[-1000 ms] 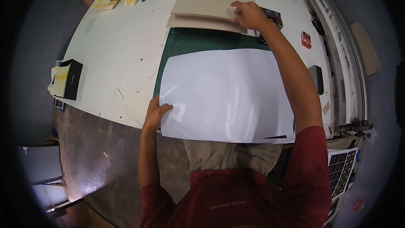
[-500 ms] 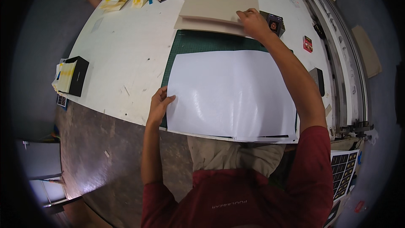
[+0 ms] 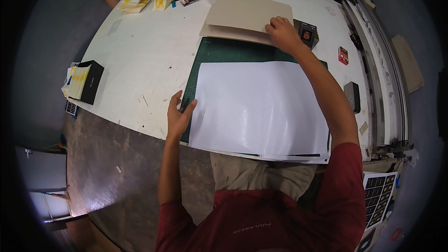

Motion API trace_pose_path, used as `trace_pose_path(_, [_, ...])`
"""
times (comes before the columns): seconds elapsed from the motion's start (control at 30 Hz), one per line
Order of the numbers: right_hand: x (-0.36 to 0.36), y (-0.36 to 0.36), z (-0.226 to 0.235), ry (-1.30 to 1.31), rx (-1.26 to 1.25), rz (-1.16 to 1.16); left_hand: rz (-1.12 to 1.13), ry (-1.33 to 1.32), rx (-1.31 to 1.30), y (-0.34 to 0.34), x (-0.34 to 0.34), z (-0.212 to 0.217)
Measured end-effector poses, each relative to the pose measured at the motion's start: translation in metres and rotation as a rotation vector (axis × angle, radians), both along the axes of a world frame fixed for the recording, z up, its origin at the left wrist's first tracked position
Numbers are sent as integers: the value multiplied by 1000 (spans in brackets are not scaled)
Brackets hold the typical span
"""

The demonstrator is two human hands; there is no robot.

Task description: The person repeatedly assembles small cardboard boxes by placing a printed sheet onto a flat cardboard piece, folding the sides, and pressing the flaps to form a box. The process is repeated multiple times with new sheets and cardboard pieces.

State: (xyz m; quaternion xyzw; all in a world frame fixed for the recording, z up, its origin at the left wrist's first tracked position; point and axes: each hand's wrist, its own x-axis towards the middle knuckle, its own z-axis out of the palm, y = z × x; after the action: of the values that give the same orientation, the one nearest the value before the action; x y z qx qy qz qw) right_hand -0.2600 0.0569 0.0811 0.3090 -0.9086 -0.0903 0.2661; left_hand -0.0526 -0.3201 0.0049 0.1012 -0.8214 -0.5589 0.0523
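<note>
a person's two hands at a white table (image 3: 140, 56), seen from above. the left hand (image 3: 179, 115) has just loosened: half a second ago it pinched the left edge of the white sheet (image 3: 256, 107); now thumb and fingers stand apart, the thumb tip at that edge. this suggests – as a judgement – that the sheet needs no further hold on that side. the right hand (image 3: 283, 32) stays at the near right corner of the upper beige board (image 3: 249, 11), fingers curled; whether they are closed on it cannot be told. the hands are well apart from each other.

the sheet lies on the green cutting mat (image 3: 224, 51) at the table's near edge, its own near edge reaching about to the rim. its long axis runs left to right, roughly along that rim; the face is blank, so no top or bottom can be assigned, though dark strips show along its near edge, toward the right. the upper board, long axis likewise left to right, slopes slightly down to the right; its near edge stands off a lower board (image 3: 224, 32) beneath.

also shown: a dark box (image 3: 308, 33) beside the boards; a red packet (image 3: 343, 55) toward the table's right edge; a black box (image 3: 93, 82) at the near left corner.
</note>
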Motion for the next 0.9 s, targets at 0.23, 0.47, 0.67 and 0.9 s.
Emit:
trace_pose_path(0.23, [83, 28, 47, 400, -247, -97, -11, 143, 45, 28, -9, 2])
trace_pose_path(0.47, [86, 26, 39, 71, -1195, -435, -138, 128, 228, 91, -29, 22])
trace_pose_path(0.67, [33, 13, 26, 46, -2197, -503, -145, 111, 312, 104, -26, 32])
trace_pose_path(0.9, [-4, -5, 22, -83, -2239, -462, -123, 94, 257, 82, -30, 18])
